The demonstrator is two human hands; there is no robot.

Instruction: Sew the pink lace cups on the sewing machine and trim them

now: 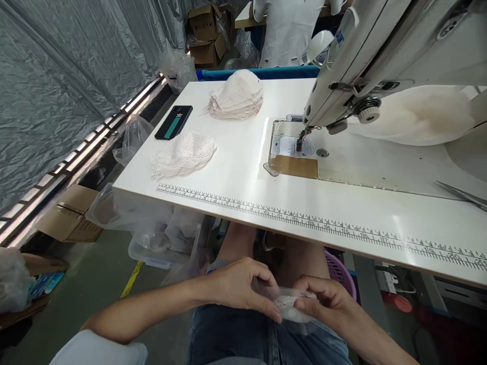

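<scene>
Silver sheeting (pixel 76 86) is hung across the upper left of the frame
A cardboard carton (pixel 72 215) is set on the floor at left
A clear plastic bag (pixel 133 137) is bunched beside the left edge of the white table (pixel 236 157)
A plastic tub (pixel 152 257) is lodged left of centre, partly below the tabletop, with clear plastic in it
A black phone (pixel 174 122) with a green stripe is laid near the table's left edge
A lace-edged piece (pixel 184 154) is laid just below the phone
A stack of pale fabric pieces (pixel 238 96) is placed at upper centre; a person in white (pixel 289 33) is partly seen beyond
A sheer lace piece (pixel 287 302) is held above the lap at lower centre, its left end pinched by the left hand (pixel 241 284), its right end by the right hand (pixel 335 301)
A purple basket (pixel 340 271) is partly hidden behind the right hand
The upper right is filled by a sewing machine (pixel 361 61); white cloth (pixel 422 116) is seen beneath its arm
A pointed metal tool (pixel 462 193) is cut off by the right border

Edges and room: bare white surface is shown between the lace-edged piece and the needle plate (pixel 283 146); the front edge is followed by a printed ruler (pixel 304 220), slanting down rightward; a gap is left between that edge and the hands
</scene>
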